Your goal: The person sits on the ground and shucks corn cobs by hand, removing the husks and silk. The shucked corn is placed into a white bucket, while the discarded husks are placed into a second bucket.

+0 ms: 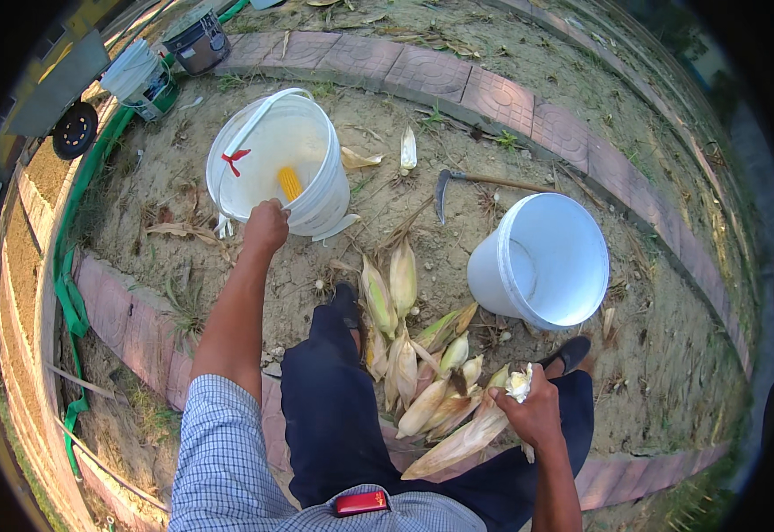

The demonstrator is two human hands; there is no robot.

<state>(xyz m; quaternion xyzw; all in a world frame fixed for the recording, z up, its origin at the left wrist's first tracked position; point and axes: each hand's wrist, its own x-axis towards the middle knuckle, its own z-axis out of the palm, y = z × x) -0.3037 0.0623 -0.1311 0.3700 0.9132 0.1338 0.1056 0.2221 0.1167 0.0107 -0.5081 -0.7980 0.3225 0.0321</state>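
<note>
My left hand [267,226] is closed on the near rim of a white plastic bucket [334,193], which has a white handle with a red tie. One husked yellow corn cob [289,183] lies inside it. My right hand [530,405] grips a pale, dry corn husk [460,445] with a whitish torn end showing above the fist; whether a cob is inside cannot be seen. Between my feet lies a pile of corn ears in their husks [403,279]. A second white bucket [483,272], tilted with its mouth towards me, holds nothing visible.
A sickle with a wooden handle [507,182] lies on the soil beyond the buckets. Near it is a pale ear [408,151]. Pink paving slabs [427,72] curve around. Two more buckets [197,50] [141,80], a green hose [68,266] and a wheel [75,130] are at left.
</note>
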